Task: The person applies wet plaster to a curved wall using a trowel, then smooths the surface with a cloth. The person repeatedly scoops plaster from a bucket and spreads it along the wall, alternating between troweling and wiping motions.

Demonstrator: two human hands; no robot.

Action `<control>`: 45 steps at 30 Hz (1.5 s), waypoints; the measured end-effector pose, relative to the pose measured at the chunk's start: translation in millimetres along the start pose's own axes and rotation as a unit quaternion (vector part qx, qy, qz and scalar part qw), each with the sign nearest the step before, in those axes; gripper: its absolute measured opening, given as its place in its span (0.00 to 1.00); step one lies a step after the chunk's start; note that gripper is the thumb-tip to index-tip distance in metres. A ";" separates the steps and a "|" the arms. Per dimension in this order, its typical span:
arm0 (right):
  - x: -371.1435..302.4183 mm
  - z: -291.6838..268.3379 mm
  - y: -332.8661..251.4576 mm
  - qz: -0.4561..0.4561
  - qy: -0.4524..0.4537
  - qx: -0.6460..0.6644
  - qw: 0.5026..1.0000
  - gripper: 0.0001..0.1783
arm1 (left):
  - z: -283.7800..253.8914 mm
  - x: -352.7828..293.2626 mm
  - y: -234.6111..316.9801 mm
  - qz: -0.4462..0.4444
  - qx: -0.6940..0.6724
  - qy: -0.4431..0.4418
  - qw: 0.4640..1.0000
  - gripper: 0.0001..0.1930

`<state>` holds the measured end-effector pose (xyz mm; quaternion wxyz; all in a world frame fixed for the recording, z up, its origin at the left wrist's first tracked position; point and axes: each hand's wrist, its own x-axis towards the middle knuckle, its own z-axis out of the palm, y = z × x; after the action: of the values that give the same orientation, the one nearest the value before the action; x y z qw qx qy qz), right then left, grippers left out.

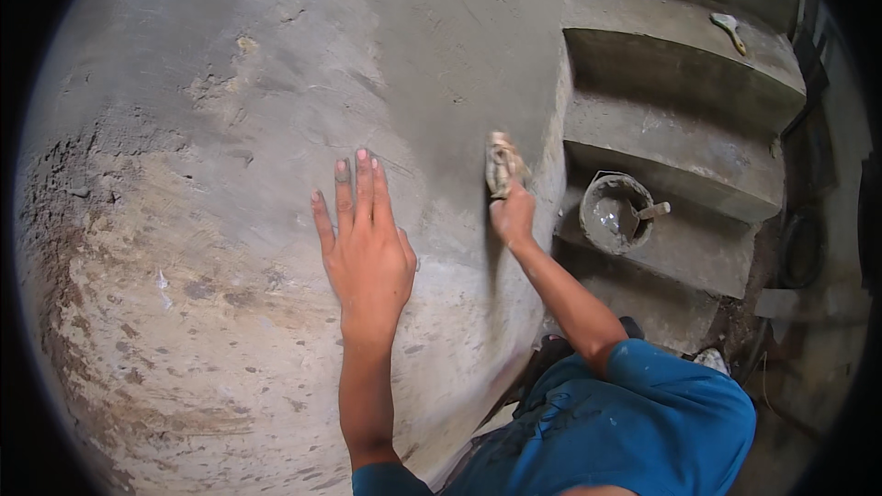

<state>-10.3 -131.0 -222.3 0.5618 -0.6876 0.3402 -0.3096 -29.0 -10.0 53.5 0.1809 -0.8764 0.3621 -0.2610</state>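
My left hand (372, 262) lies against the plastered wall (276, 119), its fingers stretched out and holding nothing. To its right, my right hand (512, 215) is closed on a pale, cement-smeared hand tool (503, 165). The tool is at the wall near its right edge, over darker, smoother grey plaster; blur hides its exact kind. Below and left of my left hand the wall is rougher, with tan and whitish patches.
Concrete stairs (671, 129) rise along the right side. A bucket (614, 214) with grey mortar and a handled tool (653, 210) in it stands on a lower step. Higher up lies a paintbrush (729, 29). Dark clutter fills the far right.
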 end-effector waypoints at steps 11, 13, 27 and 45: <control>-26.2 10.0 55.7 0.071 -0.064 -0.097 0.991 0.32 | 32.1 -18.6 30.6 0.009 -0.024 -0.065 0.998 0.39; -12.2 9.9 72.3 0.166 -0.080 -0.093 0.979 0.32 | 40.7 -26.0 38.1 0.022 -0.031 -0.063 0.997 0.39; -12.5 18.1 82.5 0.087 -0.018 -0.049 0.995 0.28 | 71.7 -29.0 66.2 0.024 -0.067 -0.155 0.985 0.42; -75.6 -181.6 190.4 0.356 -0.196 0.377 0.833 0.26 | 233.5 -190.3 211.6 -0.264 -0.688 -0.308 0.602 0.41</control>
<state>-223.5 -197.5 -380.7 0.9036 -0.3007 0.3007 -0.0511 -120.4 16.3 -302.2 -0.4509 -0.8280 0.1108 0.3144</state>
